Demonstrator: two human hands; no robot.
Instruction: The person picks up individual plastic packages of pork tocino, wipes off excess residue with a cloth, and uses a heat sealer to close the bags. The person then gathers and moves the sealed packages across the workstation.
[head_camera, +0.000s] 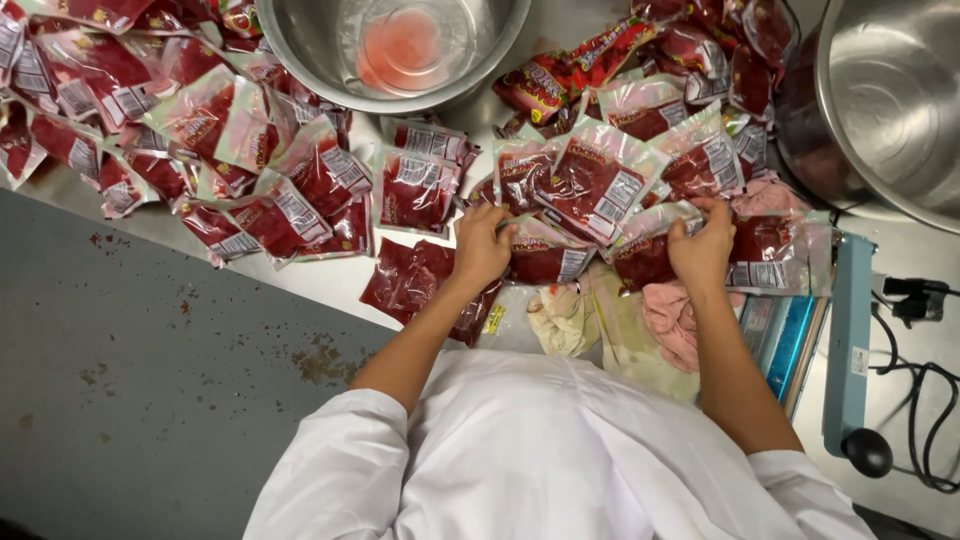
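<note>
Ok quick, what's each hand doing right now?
Left hand: closed on a red sealed packet.
Right hand: closed on another red packet.

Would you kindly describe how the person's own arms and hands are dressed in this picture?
Both arms wear white sleeves pushed up above the elbow, part of a white coat, leaving the forearms bare. The left hand and right hand are bare: no gloves, and no rings, watch or bracelet show.
</note>
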